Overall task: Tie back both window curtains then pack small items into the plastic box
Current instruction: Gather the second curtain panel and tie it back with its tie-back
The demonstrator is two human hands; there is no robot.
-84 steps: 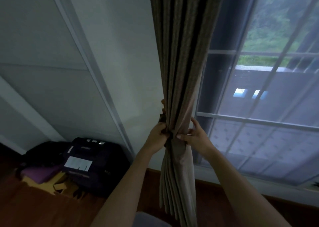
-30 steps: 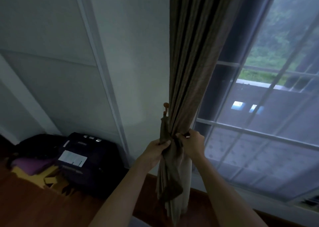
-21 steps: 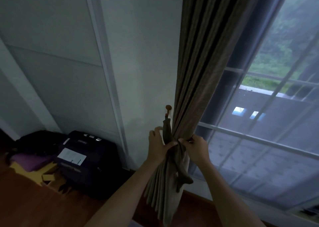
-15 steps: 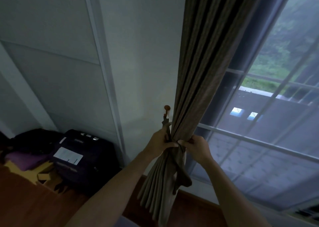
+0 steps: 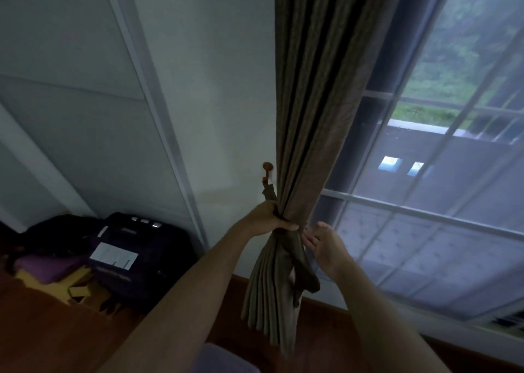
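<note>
Your left hand is closed round the brown curtain at the point where its folds are gathered into one narrow bunch, fingers curled over the front and knuckles toward the wall. Your right hand is just beside the bunch on the window side, palm turned to the cloth, fingers straight and spread, holding nothing; whether the fingertips touch the fabric cannot be told

The curtain hangs along the left edge of the window, full and pleated above your grip and flaring out again below it, its hem clear of the floor. A tie-back of the same brown cloth comes down from a small round-headed hook on the wall, passes into your left hand, and a loose end of it hangs down the front of the folds below your right hand. How it is wound round the bunch is hidden by your fingers

Down at the left, against the wall, a dark bag with a white label lies on the wooden floor, with something purple and something yellow beside it
</note>
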